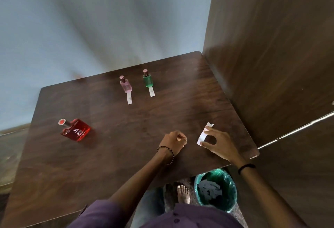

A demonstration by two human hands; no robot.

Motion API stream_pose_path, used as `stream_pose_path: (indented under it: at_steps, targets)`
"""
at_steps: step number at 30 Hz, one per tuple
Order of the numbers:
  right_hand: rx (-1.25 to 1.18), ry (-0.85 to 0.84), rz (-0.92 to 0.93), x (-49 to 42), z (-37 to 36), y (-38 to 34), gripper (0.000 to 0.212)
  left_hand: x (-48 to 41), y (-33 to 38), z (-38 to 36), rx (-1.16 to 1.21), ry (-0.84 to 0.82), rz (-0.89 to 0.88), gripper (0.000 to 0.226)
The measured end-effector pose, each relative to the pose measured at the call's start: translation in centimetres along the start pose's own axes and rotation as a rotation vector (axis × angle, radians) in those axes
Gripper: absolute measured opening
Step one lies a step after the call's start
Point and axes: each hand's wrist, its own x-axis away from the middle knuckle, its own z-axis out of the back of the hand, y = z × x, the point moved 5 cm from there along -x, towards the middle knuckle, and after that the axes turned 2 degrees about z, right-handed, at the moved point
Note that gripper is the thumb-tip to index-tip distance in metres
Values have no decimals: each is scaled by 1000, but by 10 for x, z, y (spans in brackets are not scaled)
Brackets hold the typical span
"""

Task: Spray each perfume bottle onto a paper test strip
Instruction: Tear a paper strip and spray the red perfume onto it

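Three perfume bottles stand on the dark wooden table (112, 155). A red bottle (76, 130) is at the left. A pink bottle (125, 84) and a green bottle (147, 79) stand at the back, each with a white paper strip lying in front: pink's strip (129, 99), green's strip (152, 91). My right hand (218, 142) pinches a small stack of white paper strips (204, 134) near the table's right front corner. My left hand (174, 141) rests beside it as a closed fist with nothing visible in it.
A dark wooden cabinet wall (271, 55) rises along the table's right side. A green bin (216, 189) with paper scraps sits on the floor below the front edge, next to a bare foot (183, 194). A pale wall is behind the table.
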Motion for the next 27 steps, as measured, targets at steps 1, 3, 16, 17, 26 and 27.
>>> stream_pose_path:
  at_steps: [1, 3, 16, 17, 26, 27]
  targets:
    - [-9, 3, 0, 0, 1, 0, 49, 0, 1, -1, -10, -4, -6, 10]
    - [-15, 13, 8, 0, 3, -1, 40, 0, 3, -3, -30, -8, -15, 10]
    - [-24, 74, -26, -1, 3, 3, 23, 10, 36, -24, -533, -26, -346, 25]
    - [-19, 57, -40, -1, 3, 2, 36, 9, 35, -26, -544, -33, -356, 27]
    - [119, 25, -25, -3, -3, -11, 83, -2, 29, -29, -257, -95, -203, 56]
    - [124, 34, -18, -4, -3, -11, 78, -3, 28, -28, -222, -92, -196, 55]
